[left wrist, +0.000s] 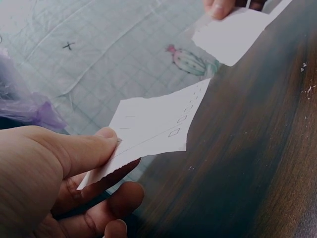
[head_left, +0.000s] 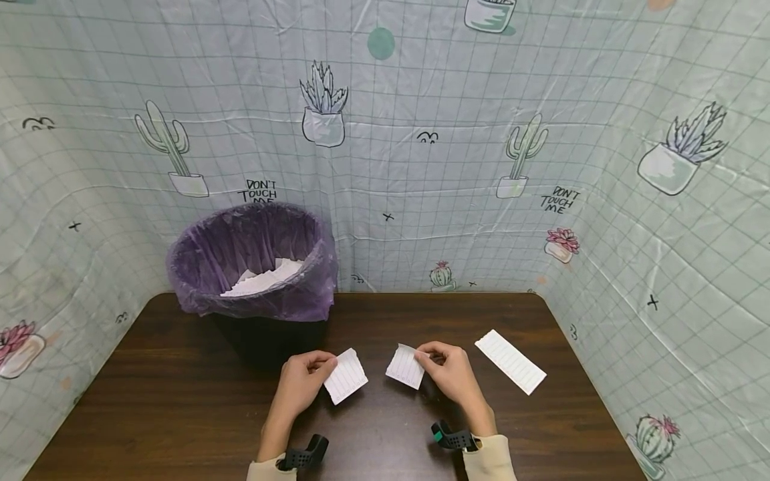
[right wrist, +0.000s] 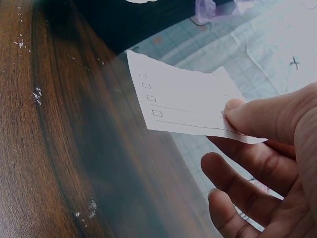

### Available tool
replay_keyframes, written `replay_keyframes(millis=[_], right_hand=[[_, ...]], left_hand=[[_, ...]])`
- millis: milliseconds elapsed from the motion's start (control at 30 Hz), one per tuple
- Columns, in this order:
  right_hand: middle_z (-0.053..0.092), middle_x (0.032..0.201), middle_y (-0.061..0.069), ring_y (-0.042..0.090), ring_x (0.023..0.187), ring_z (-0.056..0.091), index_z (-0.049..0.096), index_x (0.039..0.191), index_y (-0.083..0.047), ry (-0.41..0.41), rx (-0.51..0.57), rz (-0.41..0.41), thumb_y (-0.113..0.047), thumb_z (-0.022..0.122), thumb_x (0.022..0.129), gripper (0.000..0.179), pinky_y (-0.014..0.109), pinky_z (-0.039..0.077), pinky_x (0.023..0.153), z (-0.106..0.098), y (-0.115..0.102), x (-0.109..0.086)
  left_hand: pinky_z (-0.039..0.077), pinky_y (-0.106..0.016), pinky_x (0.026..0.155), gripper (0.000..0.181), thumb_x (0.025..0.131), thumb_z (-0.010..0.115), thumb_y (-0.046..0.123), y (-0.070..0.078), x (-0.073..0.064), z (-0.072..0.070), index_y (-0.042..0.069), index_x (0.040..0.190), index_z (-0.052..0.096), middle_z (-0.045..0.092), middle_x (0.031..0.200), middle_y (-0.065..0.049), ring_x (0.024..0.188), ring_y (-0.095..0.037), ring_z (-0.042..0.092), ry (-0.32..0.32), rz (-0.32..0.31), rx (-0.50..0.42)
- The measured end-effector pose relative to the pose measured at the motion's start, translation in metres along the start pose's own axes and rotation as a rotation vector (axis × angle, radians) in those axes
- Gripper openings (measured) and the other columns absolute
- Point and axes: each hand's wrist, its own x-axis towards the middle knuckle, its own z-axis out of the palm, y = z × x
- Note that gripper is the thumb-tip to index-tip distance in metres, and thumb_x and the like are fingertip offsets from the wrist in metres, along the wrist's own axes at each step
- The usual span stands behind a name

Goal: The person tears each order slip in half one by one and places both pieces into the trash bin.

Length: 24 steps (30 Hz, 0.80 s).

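Observation:
Between thumb and fingers, my left hand (head_left: 303, 381) pinches a torn piece of lined white paper (head_left: 345, 377). Small printed checkboxes run along one edge of this left piece (left wrist: 163, 121), and other edges are ragged. My right hand (head_left: 451, 371) pinches a second torn piece (head_left: 405, 366), which also carries lines and checkboxes, as the right wrist view shows on the paper (right wrist: 183, 101). The two pieces are apart, held over the middle of the table. To the right of my right hand lies a longer strip of lined paper (head_left: 511, 362) with a ragged upper-left end.
A black bin (head_left: 259, 341) with a purple liner (head_left: 192, 267) stands at the back left, close to my left hand. White paper pieces (head_left: 265, 279) lie inside it. The brown wooden table (head_left: 150, 401) is enclosed by a cactus-print curtain (head_left: 409, 180). Tiny white scraps (right wrist: 37, 94) dot the wood.

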Motion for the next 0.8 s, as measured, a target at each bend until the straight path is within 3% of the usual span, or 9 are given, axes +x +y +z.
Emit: replay_keyframes(millis=[233,467,800], right_hand=[[0.073,0.081,-0.002,0.005,0.074,0.066,0.078,0.089,-0.007,-0.012,-0.001,0.002,-0.016,0.078,0.092,0.009,0.024,0.056,0.071,-0.0008,-0.0006,-0.0006],[0.074,0.080,0.000,0.004,0.072,0.065,0.078,0.090,-0.007,-0.007,0.007,-0.015,-0.013,0.078,0.092,0.006,0.024,0.055,0.069,-0.0005,-0.0025,-0.0018],[0.074,0.082,-0.001,0.005,0.072,0.065,0.078,0.091,-0.008,-0.018,0.037,-0.012,-0.016,0.077,0.093,0.008,0.024,0.054,0.069,0.0046,-0.0080,-0.0004]], left_hand=[[0.051,-0.022,0.069,0.007,0.093,0.075,0.010,0.0002,0.0003,0.0007,0.006,0.094,0.080,0.077,0.084,-0.004,0.074,-0.008,0.065,-0.006,-0.013,0.001],[0.052,-0.023,0.069,0.007,0.093,0.075,0.011,0.0022,-0.0018,0.0023,0.006,0.095,0.080,0.077,0.084,-0.003,0.074,-0.008,0.066,-0.014,0.012,-0.008],[0.052,-0.023,0.071,0.007,0.093,0.076,0.012,0.0059,-0.0050,-0.0047,0.008,0.095,0.081,0.077,0.086,-0.002,0.075,-0.008,0.067,0.009,0.018,-0.002]])
